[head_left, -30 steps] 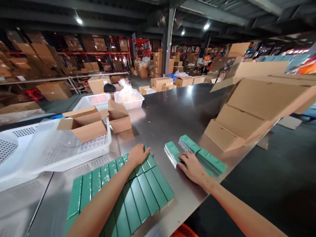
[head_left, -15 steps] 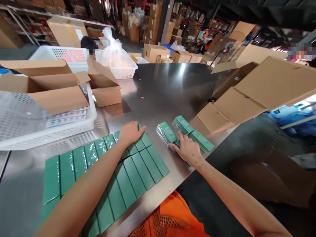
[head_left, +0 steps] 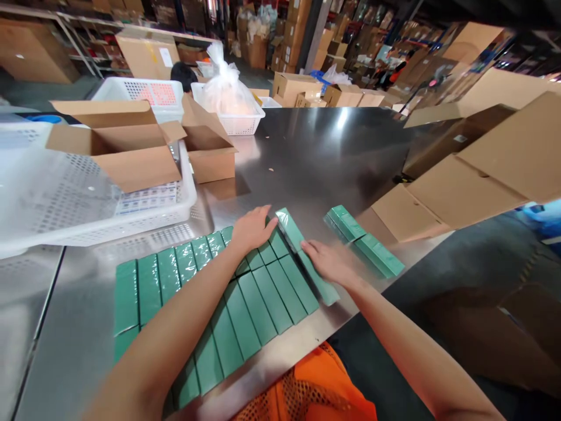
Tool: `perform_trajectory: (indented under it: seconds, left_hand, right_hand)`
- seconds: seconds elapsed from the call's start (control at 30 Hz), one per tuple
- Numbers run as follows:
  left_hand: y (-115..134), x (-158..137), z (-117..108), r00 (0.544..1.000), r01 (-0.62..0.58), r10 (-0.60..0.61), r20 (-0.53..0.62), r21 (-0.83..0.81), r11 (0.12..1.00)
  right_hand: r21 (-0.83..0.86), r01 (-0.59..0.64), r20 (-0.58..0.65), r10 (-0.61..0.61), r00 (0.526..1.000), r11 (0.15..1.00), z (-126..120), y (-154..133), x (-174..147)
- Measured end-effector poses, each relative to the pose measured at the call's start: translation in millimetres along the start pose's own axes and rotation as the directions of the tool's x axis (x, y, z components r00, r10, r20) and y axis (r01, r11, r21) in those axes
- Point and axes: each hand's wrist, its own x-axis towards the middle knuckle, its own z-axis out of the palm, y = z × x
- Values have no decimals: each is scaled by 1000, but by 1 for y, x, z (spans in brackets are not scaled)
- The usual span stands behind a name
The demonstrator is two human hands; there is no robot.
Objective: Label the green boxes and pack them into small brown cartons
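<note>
Rows of small green shrink-wrapped boxes (head_left: 263, 298) lie side by side on the metal table. My left hand (head_left: 252, 231) rests over their far right corner, fingers laid along the edge and thumb apart. Close to the right side of the block, a pair of green boxes (head_left: 323, 286) stands end to end, with a narrow gap between. My right hand (head_left: 326, 260) grips this pair near its middle; its fingers are partly hidden and slightly blurred. Farther right lies another end-to-end pair of green boxes (head_left: 368, 242), apart from both hands.
At left, an open cardboard box (head_left: 135, 166) sits in a white plastic basket (head_left: 109, 225), with another open carton (head_left: 214, 164) beside it. Behind is a basket (head_left: 245, 124) holding a tied plastic bag. Large cartons (head_left: 477, 187) stand along the right edge. A person's head shows beyond the baskets.
My right hand has brought one pair of green boxes leftward, up beside the block. The other pair stays at the right. My left hand remains on the block's corner while the view has shifted.
</note>
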Motion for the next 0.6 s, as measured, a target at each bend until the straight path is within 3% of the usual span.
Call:
perform_trajectory:
  seconds: [0.17,0.37,0.5,0.6]
  left_hand:
    - [-4,1,-1,980,-185,185,79,-11,983]
    - [-2,1,0,981,-166,161,104,41,985]
    - [0,-1,-1,987,-109,98,126,84,991]
    - [1,-1,-1,986,-96,80,145,110,989]
  right_hand:
    - [119,13,-59,-6,998,993,26,-14,10]
    - [268,46,-92,-22,995,962,31,-8,16]
    - [252,78,-130,-46,990,965,35,-15,13]
    - [212,126,-150,-95,984,969,22,-14,10]
